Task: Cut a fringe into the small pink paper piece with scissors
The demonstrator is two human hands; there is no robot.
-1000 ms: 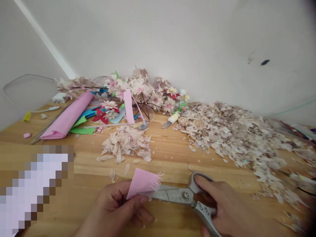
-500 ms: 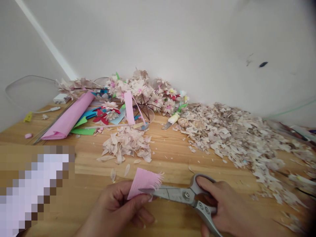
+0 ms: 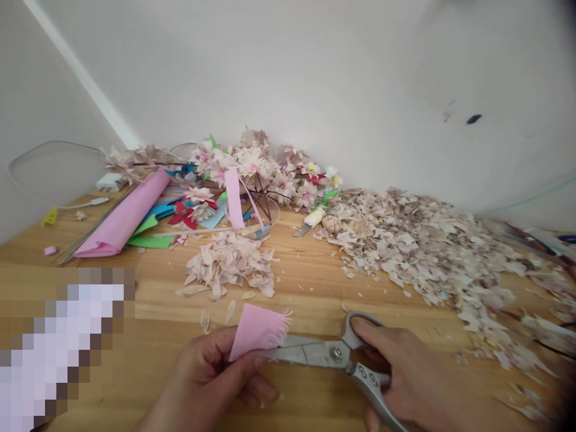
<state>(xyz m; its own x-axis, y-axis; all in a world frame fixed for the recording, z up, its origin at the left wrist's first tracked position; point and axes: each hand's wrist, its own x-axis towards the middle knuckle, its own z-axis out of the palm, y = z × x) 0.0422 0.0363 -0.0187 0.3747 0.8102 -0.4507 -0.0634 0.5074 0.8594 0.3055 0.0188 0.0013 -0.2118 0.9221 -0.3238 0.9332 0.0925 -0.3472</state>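
My left hand (image 3: 216,372) pinches a small folded piece of pink paper (image 3: 258,327) just above the wooden table (image 3: 315,282). The paper's right edge is cut into a fine fringe. My right hand (image 3: 414,378) grips the handles of grey metal scissors (image 3: 324,354), thumb through the upper loop. The blades point left and meet the lower edge of the pink paper, closed on it.
A small pile of pale paper petals (image 3: 231,264) lies beyond the hands. A broad heap of paper scraps (image 3: 432,252) covers the right. Paper flowers (image 3: 252,162), a pink paper roll (image 3: 123,216), coloured sheets and a utility knife (image 3: 310,221) sit at the back. A blurred patch is at lower left.
The scissor blades opened slightly half a second ago and are now closed on the pink paper again. Both hands stay in nearly the same place.
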